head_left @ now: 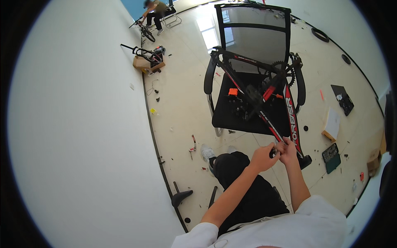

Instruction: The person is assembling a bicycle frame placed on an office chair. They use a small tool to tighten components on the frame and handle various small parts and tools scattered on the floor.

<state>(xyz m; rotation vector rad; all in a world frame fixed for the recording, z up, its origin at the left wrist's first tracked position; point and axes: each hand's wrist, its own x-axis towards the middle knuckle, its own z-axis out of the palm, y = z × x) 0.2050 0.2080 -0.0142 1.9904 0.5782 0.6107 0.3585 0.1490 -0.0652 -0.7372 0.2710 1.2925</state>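
Note:
A black, red and white bicycle frame [292,118] lies across an office chair [221,120], with a toothed chainring [292,76] on its far right part. At the near end of the frame's tubes, my left hand [263,158] is closed around something small and dark. My right hand [289,151] meets it there, fingers pinched together beside the tube. What sits between the fingertips is too small and covered to name. On the black seat are a small orange object [233,91] and several loose dark parts [240,110].
Along the left wall are a bicycle saddle [182,197] and a cardboard box [142,64]. A green tool case [333,163], a black case [343,100] and a white-topped box [332,124] lie at right. Farther off, another person [155,10] sits by a bicycle [147,33].

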